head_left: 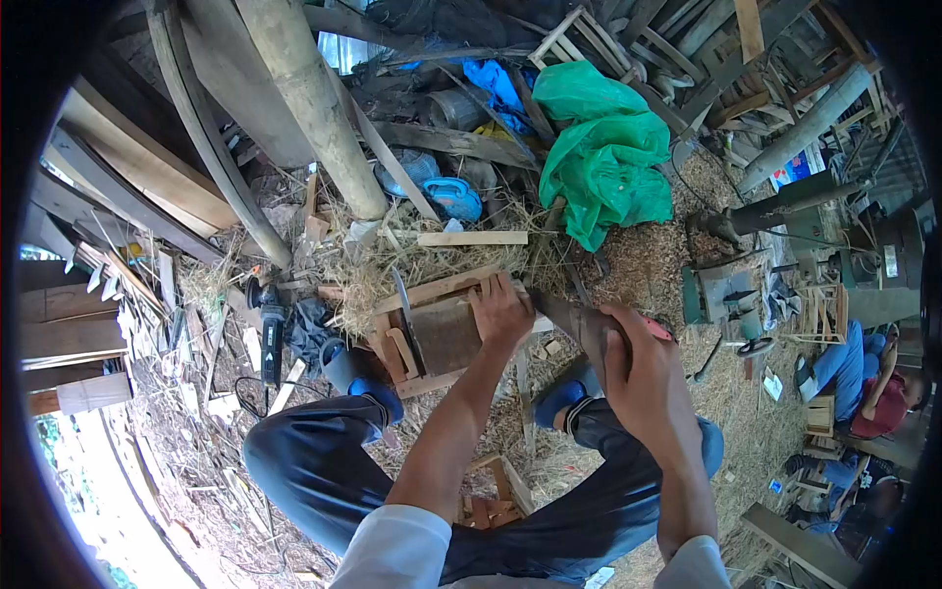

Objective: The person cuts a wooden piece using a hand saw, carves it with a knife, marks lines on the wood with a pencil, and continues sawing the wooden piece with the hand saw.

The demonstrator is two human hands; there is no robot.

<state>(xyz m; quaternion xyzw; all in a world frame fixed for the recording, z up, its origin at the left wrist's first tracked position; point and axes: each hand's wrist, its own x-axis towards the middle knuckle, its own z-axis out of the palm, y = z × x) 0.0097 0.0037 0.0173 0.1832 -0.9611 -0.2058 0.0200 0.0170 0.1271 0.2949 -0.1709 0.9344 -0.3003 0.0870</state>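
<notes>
In front of my knees stands a low wooden workpiece or bench [446,381] with a dark, worn board [444,337] across its middle. My left hand [502,312] presses down at its right end, fingers curled over the wood. A thin, pale metal blade [404,302] sticks up near its left end. My right hand [640,378] is closed round the wide end of a dark, tapering handsaw [577,324], with a bit of red showing beyond the fingers. The saw's narrow end reaches to beside my left hand; whether it touches the wood, I cannot tell.
An angle grinder [272,339] lies left of my feet. Green plastic sheeting [603,147] is heaped ahead, near a thick wooden post [314,108]. A machine [736,294] stands at right, with a seated person [878,393] beyond. Wood scraps and shavings litter the ground.
</notes>
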